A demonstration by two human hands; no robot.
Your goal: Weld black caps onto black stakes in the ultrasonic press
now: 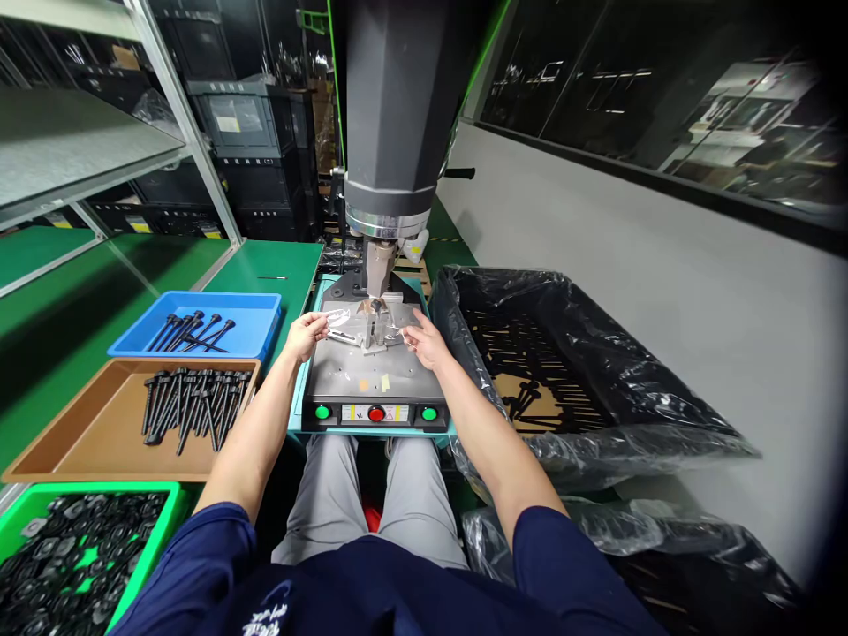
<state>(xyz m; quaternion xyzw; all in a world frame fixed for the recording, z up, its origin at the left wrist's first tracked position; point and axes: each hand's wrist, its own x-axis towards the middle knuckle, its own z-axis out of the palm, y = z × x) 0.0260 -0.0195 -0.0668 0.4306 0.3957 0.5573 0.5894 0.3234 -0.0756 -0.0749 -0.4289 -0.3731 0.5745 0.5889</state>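
Green table (282, 260) runs along the left. At the press (390, 106), my left hand (308, 337) and right hand (425, 342), fingers nearly closed by clear plastic (339, 316), flank a black part (376, 306) under its tip (380, 269); whether they grip, I cannot tell. Probably positioning; next calls for steady alignment.

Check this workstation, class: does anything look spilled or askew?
Slightly: in the farther plastic-lined bin, some black stemmed parts lie jumbled near its front left corner, while others look lined up in rows.
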